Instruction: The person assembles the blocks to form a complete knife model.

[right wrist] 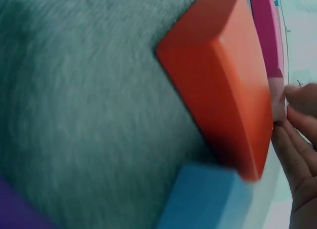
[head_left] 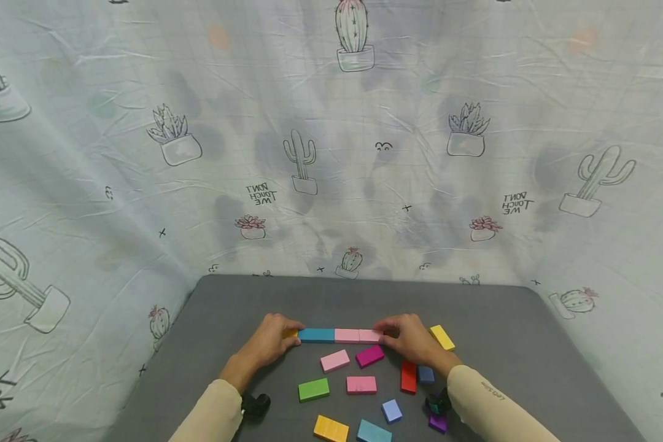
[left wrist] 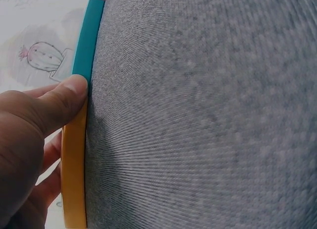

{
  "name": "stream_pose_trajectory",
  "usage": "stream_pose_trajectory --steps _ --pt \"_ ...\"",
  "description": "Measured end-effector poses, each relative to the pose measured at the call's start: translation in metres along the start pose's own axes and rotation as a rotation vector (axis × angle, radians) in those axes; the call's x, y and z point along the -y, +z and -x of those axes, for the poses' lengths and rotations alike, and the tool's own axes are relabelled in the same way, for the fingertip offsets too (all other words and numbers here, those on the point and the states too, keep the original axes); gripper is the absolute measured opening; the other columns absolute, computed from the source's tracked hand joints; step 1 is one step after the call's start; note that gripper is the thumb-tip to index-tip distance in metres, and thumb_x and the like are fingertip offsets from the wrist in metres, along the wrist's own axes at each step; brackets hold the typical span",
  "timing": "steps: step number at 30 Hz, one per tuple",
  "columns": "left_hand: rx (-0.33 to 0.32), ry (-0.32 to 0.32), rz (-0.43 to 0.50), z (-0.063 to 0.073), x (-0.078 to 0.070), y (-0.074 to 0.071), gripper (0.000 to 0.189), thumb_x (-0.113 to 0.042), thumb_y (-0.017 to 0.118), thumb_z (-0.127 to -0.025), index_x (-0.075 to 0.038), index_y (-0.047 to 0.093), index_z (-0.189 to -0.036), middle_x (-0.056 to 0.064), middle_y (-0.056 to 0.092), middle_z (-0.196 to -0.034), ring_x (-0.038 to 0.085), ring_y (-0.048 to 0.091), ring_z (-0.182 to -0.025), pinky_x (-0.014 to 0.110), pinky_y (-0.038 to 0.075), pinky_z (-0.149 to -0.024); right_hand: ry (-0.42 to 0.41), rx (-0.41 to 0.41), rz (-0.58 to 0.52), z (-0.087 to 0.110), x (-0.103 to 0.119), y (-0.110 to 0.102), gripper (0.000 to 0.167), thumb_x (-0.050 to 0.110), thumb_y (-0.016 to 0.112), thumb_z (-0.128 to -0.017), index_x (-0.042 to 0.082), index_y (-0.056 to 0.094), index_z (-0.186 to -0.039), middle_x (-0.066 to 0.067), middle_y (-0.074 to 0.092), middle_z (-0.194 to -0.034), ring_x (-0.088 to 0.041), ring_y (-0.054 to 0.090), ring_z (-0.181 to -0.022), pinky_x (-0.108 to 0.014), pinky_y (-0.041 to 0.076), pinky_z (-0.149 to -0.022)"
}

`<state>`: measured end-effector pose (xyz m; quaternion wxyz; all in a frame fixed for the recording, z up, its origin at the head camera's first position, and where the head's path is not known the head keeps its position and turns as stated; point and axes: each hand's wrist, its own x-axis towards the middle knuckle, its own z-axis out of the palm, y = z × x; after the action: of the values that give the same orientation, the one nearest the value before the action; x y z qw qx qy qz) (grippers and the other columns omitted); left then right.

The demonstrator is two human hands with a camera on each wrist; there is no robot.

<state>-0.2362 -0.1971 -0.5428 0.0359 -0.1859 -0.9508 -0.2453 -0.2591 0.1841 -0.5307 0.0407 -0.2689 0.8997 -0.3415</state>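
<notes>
A straight row of blocks lies toward the back of the grey table: an orange block, a teal-blue block and two light pink blocks. My left hand pinches the orange block at the row's left end, thumb in front by the seam with the teal-blue one, fingers behind. At the other end, my right hand pinches the outermost pink block between thumb and fingers. Just in front of the row are a magenta block and another pink block.
Nearer me lie loose blocks: green, pink, red, orange, teal, small blue and purple. Beside my right hand is a yellow block. A cactus-print curtain stands behind the table.
</notes>
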Motion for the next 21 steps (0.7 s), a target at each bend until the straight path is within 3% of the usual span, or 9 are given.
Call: stream_pose_trajectory --steps 4,13,17,21 --pt "-0.003 0.003 -0.003 0.001 0.000 0.000 0.027 -0.016 0.088 -0.094 -0.014 0.085 -0.120 0.002 0.082 -0.117 0.022 0.072 -0.107 0.054 0.060 -0.099 -0.010 -0.077 0.033 0.002 0.006 -0.014 0.032 0.017 0.084 -0.099 0.013 0.080 -0.130 -0.002 0.081 -0.127 -0.025 0.078 -0.117 -0.048 0.064 -0.099" --pt "-0.019 0.009 0.003 0.003 -0.002 -0.001 0.026 -0.014 0.088 -0.094 -0.012 0.085 -0.119 0.003 0.082 -0.115 0.024 0.070 -0.106 0.056 0.058 -0.098 0.001 -0.324 -0.003 0.023 0.026 -0.076 0.045 0.023 0.087 -0.097 0.012 0.076 -0.139 -0.010 0.078 -0.135 -0.035 0.076 -0.124 -0.056 0.061 -0.101" --pt "-0.025 0.011 0.013 0.003 -0.001 0.000 0.026 -0.014 0.088 -0.093 -0.012 0.085 -0.119 0.004 0.082 -0.115 0.025 0.070 -0.107 0.057 0.057 -0.099 0.068 -0.422 0.023 0.044 0.029 -0.086 0.048 0.028 0.086 -0.098 0.012 0.074 -0.142 -0.011 0.078 -0.137 -0.035 0.076 -0.124 -0.058 0.060 -0.101" --pt "-0.024 0.021 0.023 0.003 0.000 0.001 0.026 -0.014 0.088 -0.094 -0.012 0.085 -0.119 0.004 0.082 -0.115 0.024 0.070 -0.106 0.056 0.058 -0.098 0.178 -0.537 0.080 0.069 0.026 -0.081 0.050 0.033 0.084 -0.099 0.010 0.073 -0.143 -0.014 0.077 -0.138 -0.038 0.075 -0.124 -0.060 0.060 -0.101"
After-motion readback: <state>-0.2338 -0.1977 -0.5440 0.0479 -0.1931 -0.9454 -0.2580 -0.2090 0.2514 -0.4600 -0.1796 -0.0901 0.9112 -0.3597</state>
